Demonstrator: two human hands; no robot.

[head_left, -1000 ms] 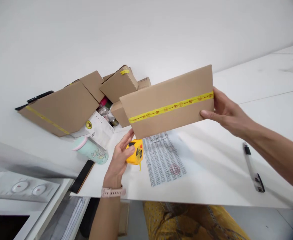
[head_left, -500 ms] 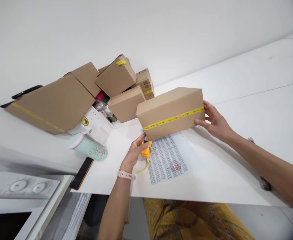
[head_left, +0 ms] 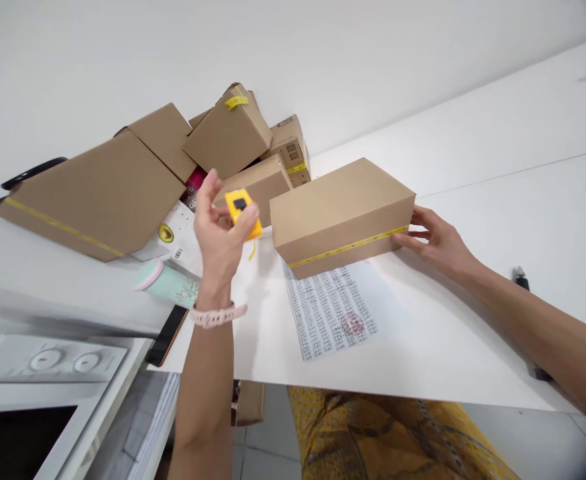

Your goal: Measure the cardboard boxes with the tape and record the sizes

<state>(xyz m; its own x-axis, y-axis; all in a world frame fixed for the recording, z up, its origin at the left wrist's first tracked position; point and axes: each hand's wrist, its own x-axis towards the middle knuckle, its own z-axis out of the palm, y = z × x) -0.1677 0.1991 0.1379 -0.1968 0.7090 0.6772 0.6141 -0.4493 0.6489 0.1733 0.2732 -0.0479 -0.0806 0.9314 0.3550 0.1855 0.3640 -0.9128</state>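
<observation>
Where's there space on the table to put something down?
The white table has bare room between the wall and the right forearm, beyond the pen. Another patch lies between that forearm and the printed sheet. The left side is crowded: piled boxes, a mint cup, and the left hand holding a yellow tape measure.

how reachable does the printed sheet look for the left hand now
Probably yes: the printed sheet lies partly uncovered, though the box hides its far edge and the left hand holds a tape measure.

Brown cardboard box [head_left: 340, 217], yellow-taped front; yellow tape measure [head_left: 239, 204], tilted aloft, left of it
</observation>
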